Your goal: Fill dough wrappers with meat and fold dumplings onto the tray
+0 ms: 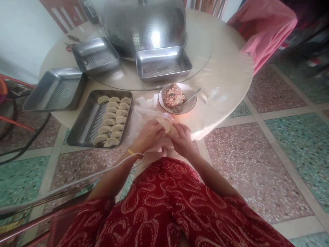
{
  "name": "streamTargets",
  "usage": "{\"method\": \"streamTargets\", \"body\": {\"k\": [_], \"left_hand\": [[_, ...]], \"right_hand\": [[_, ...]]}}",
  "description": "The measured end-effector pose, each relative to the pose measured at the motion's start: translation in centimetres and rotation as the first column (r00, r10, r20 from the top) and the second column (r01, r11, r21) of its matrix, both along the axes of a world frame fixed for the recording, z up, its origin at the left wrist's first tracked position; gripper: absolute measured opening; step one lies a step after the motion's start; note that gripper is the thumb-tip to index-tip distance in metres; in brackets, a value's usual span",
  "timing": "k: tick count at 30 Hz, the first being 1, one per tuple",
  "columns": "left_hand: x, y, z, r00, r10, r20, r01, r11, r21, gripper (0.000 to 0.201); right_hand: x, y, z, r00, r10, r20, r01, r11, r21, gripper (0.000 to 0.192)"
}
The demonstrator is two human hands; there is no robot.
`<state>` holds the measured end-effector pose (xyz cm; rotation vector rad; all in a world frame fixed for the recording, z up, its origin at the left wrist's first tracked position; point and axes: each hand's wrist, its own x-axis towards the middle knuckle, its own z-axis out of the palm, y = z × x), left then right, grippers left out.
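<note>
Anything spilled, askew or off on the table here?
Nothing spilled or damaged. The finished dumplings lie in neat rows in their tray, the spoon rests in the filling bowl, and both hands, left hand and right hand, pinch one dumpling. Only the far-left tray overhangs the table edge.

both hands, left hand (148,134) and right hand (183,138), pinch one dumpling (164,124) between them at the counter (226,79) edge. just left sits a tray (84,127) of folded dumplings (112,120); a bowl of filling (174,96) with a spoon (189,100) lies just beyond.

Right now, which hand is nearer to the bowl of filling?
Right. The right hand lies just below the bowl of filling; the left hand sits further left, toward the tray of dumplings.
</note>
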<state>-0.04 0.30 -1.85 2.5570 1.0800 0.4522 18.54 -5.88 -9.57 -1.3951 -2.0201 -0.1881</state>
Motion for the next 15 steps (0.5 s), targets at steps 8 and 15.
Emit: {"method": "streamTargets", "body": {"k": [8, 15], "left_hand": [[0.35, -0.14, 0.59, 1.000, 0.002, -0.019, -0.001, 1.000, 0.015, 0.016], [0.61, -0.17, 0.52, 0.999, 0.024, -0.041, -0.023, 0.999, 0.031, 0.018]], "right_hand": [[-0.21, -0.39, -0.62, 0.998, 0.016, -0.065, -0.010, 0.996, 0.092, 0.026], [-0.32, -0.41, -0.84, 0.995, 0.029, -0.095, -0.016, 0.992, 0.128, 0.021]]}}
